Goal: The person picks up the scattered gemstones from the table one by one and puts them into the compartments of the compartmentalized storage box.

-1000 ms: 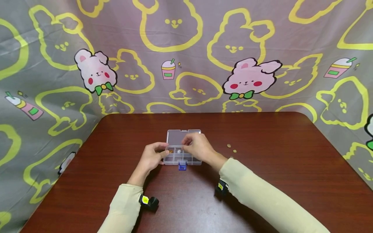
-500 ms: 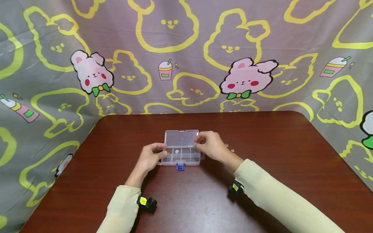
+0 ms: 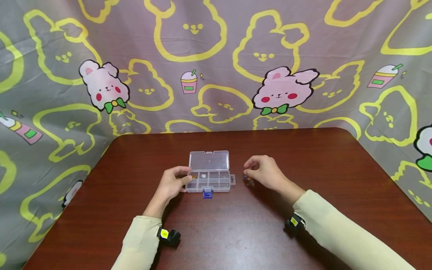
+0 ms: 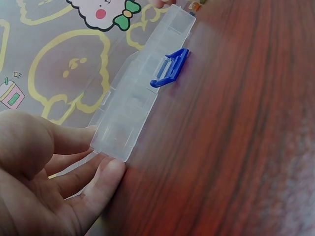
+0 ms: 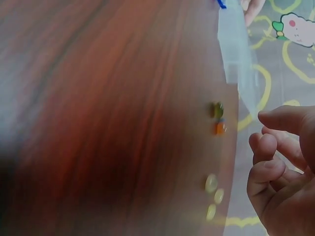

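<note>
Right hand [image 3: 266,173] shifted rightward, fingers [image 5: 284,119] parted, empty, left fingers [image 4: 106,183] gripping clear box [image 4: 123,118], yellow label [image 3: 164,234] unreadable

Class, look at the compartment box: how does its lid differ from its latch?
The lid is clear, the latch blue. The lid is larger than the latch. The lid sits on the box's far side, the latch on its near side. Both are open.

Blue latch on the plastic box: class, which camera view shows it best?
The left wrist view: the blue latch appears largest there, jutting from the plastic box. The head view shows it whole but small, at the box's front; the right wrist view catches only a blue sliver at the top edge.
</note>
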`<action>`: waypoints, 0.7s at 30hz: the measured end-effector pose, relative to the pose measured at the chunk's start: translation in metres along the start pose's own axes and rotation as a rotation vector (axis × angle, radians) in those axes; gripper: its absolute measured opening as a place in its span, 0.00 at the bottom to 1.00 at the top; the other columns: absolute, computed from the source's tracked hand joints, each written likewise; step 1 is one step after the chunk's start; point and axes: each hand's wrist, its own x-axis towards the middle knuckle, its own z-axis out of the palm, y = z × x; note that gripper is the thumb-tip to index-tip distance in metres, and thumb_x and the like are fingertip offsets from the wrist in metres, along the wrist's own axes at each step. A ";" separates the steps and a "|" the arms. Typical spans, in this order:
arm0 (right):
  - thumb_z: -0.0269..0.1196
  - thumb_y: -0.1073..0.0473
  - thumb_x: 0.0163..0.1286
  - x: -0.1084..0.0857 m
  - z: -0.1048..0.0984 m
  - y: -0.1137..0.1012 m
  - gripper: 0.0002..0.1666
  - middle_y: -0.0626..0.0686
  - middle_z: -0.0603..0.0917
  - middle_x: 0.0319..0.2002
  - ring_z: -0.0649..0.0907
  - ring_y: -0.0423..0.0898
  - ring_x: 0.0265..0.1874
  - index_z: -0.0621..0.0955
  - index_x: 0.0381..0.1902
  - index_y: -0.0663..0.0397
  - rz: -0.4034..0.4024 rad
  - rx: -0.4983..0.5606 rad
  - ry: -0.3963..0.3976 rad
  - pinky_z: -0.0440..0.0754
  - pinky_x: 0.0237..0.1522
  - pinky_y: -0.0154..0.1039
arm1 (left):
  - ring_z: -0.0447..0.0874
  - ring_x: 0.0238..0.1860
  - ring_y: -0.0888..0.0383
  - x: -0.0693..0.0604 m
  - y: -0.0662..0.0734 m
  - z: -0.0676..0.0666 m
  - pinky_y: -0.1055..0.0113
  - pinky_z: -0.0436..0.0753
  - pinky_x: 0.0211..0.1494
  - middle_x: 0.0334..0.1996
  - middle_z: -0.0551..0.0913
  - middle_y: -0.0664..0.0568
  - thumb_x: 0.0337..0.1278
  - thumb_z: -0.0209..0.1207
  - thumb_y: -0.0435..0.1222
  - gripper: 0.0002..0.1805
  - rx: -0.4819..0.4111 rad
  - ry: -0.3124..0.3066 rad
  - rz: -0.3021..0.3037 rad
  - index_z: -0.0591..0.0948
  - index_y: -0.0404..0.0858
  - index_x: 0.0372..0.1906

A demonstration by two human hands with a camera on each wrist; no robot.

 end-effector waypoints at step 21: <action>0.72 0.65 0.58 -0.032 -0.030 0.033 0.09 0.50 0.87 0.32 0.81 0.42 0.23 0.86 0.38 0.58 0.019 -0.015 -0.007 0.78 0.26 0.35 | 0.81 0.37 0.53 0.000 -0.001 0.000 0.64 0.85 0.27 0.52 0.83 0.36 0.62 0.64 0.26 0.16 0.015 0.001 -0.005 0.83 0.31 0.54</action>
